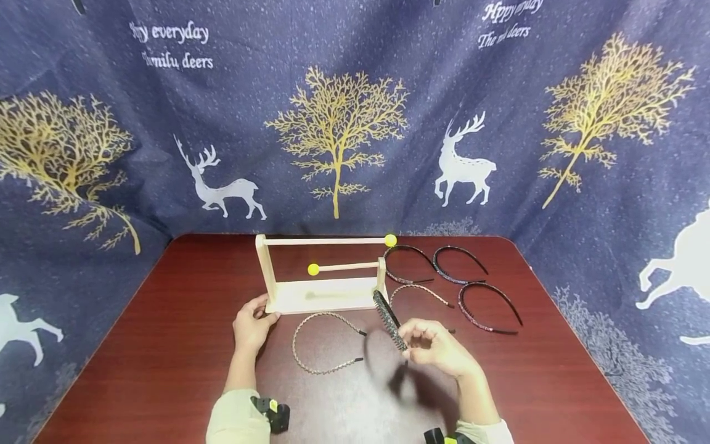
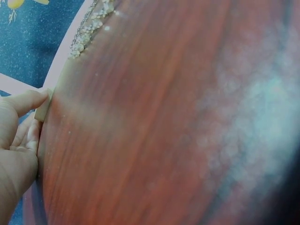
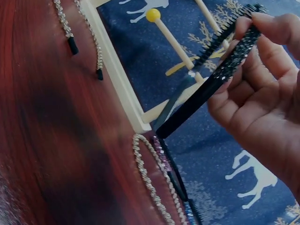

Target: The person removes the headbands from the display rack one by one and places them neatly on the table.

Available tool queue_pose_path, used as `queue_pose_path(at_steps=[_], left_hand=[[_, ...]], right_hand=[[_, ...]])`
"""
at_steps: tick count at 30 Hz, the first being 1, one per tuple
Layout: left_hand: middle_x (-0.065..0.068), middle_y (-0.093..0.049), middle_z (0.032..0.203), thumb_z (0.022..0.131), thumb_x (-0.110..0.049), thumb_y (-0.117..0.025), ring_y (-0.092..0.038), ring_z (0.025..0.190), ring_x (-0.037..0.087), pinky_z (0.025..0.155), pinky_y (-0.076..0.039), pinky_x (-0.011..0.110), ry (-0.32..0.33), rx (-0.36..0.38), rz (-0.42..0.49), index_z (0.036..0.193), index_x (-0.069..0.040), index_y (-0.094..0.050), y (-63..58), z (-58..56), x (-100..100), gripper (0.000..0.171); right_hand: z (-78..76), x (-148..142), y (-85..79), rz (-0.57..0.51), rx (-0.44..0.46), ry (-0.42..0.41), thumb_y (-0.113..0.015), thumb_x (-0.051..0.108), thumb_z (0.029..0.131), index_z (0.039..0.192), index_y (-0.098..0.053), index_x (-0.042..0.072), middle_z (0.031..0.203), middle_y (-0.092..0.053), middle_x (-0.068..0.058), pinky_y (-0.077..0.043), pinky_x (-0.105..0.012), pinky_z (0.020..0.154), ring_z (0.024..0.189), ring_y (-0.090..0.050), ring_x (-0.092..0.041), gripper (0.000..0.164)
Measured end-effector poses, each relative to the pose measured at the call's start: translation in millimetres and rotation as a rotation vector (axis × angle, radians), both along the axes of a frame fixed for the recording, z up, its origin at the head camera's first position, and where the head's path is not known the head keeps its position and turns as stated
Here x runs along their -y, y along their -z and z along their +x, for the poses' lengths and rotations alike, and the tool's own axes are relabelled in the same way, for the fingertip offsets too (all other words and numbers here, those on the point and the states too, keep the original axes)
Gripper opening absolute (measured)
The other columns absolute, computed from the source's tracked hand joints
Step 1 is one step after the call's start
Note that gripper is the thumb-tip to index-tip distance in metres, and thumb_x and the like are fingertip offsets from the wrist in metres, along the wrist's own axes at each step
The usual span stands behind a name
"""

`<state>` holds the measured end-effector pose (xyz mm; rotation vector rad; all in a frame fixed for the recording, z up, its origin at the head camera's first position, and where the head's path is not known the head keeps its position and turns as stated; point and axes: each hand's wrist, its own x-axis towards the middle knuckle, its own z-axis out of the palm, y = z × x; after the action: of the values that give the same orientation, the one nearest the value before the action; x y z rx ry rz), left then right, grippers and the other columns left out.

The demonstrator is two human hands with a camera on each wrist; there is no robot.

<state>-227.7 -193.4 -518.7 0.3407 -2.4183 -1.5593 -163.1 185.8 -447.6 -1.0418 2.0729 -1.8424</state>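
A black glittery headband (image 1: 390, 320) with small comb teeth is pinched between the thumb and fingers of my right hand (image 1: 438, 346), raised above the table. In the right wrist view the headband (image 3: 229, 65) crosses in front of the wooden rack. My left hand (image 1: 252, 327) grips the near left corner of that pale wooden rack (image 1: 322, 296), thumb on its base edge. Two horizontal rods with yellow ball ends run across the rack, one high and one low; both are bare. A gold braided headband (image 1: 296, 345) lies on the table in front of the base.
Right of the rack, several headbands lie on the reddish-brown table (image 1: 183, 345): another gold one (image 1: 421, 287), a dark one (image 1: 410, 248), a bluish one (image 1: 444, 274) and a pinkish one (image 1: 468, 314). A blue cloth with deer and trees (image 1: 355, 154) hangs behind.
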Motion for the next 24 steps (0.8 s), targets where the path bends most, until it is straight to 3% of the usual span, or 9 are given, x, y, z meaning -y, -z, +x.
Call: queue_pose_path(at_steps=[7,14,19,24], left_hand=[[0.022,-0.058,0.112,0.074,-0.001,-0.075,-0.055,0.107,0.033,0.094,-0.045,0.037,0.015,-0.006,0.013,0.12,0.0,-0.059,-5.4,-0.7,-1,0.049],[0.022,-0.059,0.11,0.073,-0.001,-0.075,-0.055,0.105,0.031,0.093,-0.045,0.036,0.008,-0.017,0.011,0.119,0.0,-0.06,-4.5,0.2,-1,0.048],[0.023,-0.059,0.11,0.073,0.0,-0.075,-0.055,0.104,0.032,0.093,-0.045,0.037,0.007,-0.028,0.01,0.119,0.001,-0.06,-3.9,0.0,0,0.048],[0.022,-0.059,0.111,0.074,-0.001,-0.074,-0.055,0.106,0.032,0.094,-0.044,0.037,0.008,-0.007,0.017,0.12,0.0,-0.06,-3.1,0.7,-1,0.048]], right_hand=[[5.5,-6,-5.1,0.088,0.009,-0.071,-0.055,-0.018,0.073,0.098,-0.058,-0.003,0.076,-0.056,-0.018,-0.05,-0.022,0.059,0.073,-0.055,-0.008,0.03],[10.4,-6,-2.1,0.192,-0.092,-0.144,-0.056,-0.016,0.069,0.098,-0.058,0.002,0.076,-0.056,-0.015,-0.047,-0.02,0.056,0.073,-0.052,-0.004,0.034],[14.8,-1,3.4,0.221,-0.003,-0.162,-0.058,-0.013,0.071,0.098,-0.062,-0.001,0.074,-0.057,-0.011,-0.049,-0.02,0.059,0.072,-0.054,-0.004,0.031],[15.4,-1,12.3,0.255,0.107,-0.097,-0.059,-0.012,0.072,0.098,-0.065,-0.005,0.073,-0.059,-0.007,-0.052,-0.023,0.064,0.07,-0.058,-0.006,0.028]])
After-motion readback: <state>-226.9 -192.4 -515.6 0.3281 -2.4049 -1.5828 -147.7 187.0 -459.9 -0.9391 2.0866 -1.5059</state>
